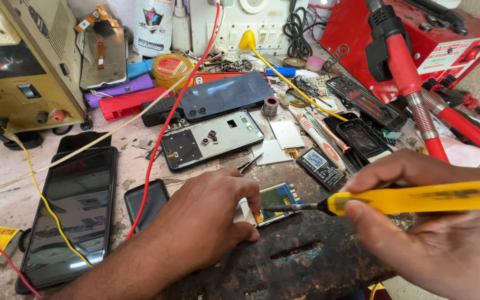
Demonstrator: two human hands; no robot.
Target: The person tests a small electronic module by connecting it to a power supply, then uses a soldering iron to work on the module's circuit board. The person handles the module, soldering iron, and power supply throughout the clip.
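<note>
- Circuit board, small and green with a blue edge, lies on the dark scorched block at the near edge of the tabletop, and I keep it pinned there.
- My left hand is curled over the board's left end, fingertips pressed down on it.
- My right hand pinches the yellow-handled soldering iron between thumb and fingers; its dark tip rests at the board's middle.
- I judge my left fingertips sit very near that tip; a small slip could burn them.
- If the board skids under the tip's push, the iron could bridge neighbouring contacts or scrape a pad.
- Tweezers lie just beyond my left hand, and an opened phone frame lies farther back.
- A red wire and a yellow wire trail across the tabletop's left side by a dark phone; snagging one with my forearm could jolt the work.
</note>
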